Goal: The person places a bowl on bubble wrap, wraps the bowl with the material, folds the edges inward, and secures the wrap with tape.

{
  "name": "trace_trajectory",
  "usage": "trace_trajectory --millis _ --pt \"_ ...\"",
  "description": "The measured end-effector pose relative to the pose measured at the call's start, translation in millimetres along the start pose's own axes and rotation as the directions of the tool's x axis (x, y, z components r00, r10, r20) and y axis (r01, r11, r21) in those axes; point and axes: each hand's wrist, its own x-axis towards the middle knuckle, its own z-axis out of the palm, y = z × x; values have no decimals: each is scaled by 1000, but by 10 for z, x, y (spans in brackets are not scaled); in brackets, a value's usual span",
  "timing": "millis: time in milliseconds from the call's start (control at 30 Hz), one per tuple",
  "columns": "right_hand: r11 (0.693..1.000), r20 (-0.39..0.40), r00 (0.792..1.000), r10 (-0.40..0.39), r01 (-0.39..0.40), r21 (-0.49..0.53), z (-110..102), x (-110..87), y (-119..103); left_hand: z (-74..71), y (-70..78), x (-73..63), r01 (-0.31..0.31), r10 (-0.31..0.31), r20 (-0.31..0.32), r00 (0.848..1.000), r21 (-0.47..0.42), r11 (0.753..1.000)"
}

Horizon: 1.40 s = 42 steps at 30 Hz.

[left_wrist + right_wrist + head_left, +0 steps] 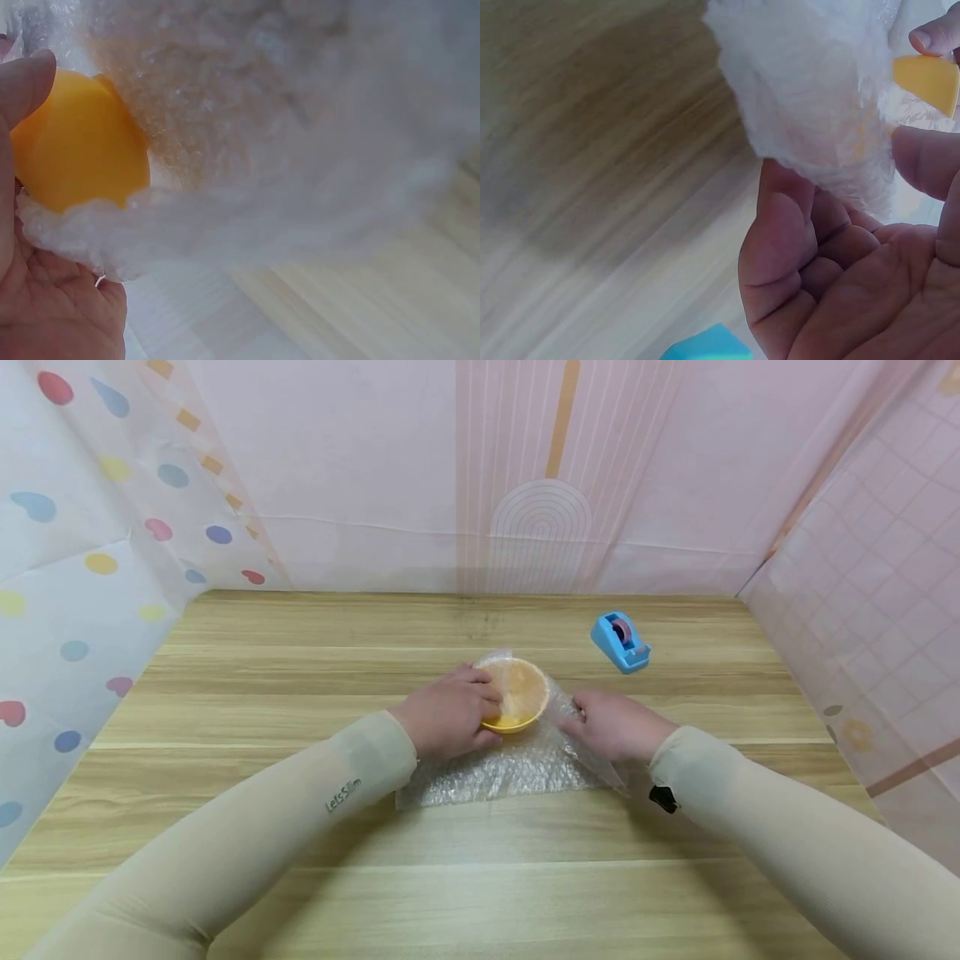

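Note:
A yellow bowl [517,697] stands on a sheet of bubble wrap [495,777], part of which is folded up over its left and far side. My left hand [450,710] holds the bowl from the left, fingers over the wrapped rim. In the left wrist view the thumb [30,82] lies against the smooth yellow outside of the bowl [90,142]. On the right side, my right hand [618,724] grips an edge of the bubble wrap. The right wrist view shows that wrap [810,97] between thumb and curled fingers, with a bit of the bowl [928,79] beyond.
A blue tape dispenser [621,643] with a roll of tape stands behind my right hand. Under everything is a wood-grain table [300,635], with patterned sheets hanging at its back and sides. Some dark marks [474,625] show near the table's far edge.

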Motion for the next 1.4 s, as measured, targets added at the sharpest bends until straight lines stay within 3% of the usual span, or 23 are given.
trace_trajectory --millis 633,1400 --pt "999 42 999 28 -26 -40 21 -35 102 14 5 1 7 -7 -11 1000 16 1000" --pt "994 39 996 79 -82 72 8 -166 61 10 32 18 7 -7 -8 1000 18 1000"
